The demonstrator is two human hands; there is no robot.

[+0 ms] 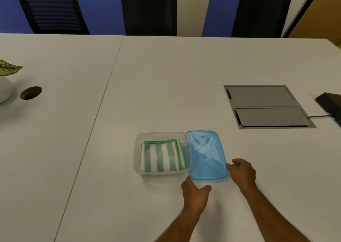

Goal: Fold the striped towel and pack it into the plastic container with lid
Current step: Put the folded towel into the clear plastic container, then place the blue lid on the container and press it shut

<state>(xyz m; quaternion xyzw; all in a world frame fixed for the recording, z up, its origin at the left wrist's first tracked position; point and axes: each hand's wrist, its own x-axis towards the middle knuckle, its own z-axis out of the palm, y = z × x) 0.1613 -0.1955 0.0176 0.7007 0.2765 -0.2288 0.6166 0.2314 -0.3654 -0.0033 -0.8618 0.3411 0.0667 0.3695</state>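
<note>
A folded green-and-white striped towel (162,155) lies inside a clear plastic container (137,149) on the white table. A translucent blue lid (207,155) lies flat on the table, touching the container's right side. My left hand (195,195) is at the lid's near left corner, fingers apart, at or just short of the lid's edge. My right hand (243,171) is at the lid's right edge, fingertips at its rim. Neither hand visibly grips the lid.
A grey cable hatch (265,107) is set into the table (166,75) at the right, with a black device (330,105) beyond it. A round cable hole (31,92) and a white plant pot (4,90) are at the left. Black chairs (149,9) stand behind.
</note>
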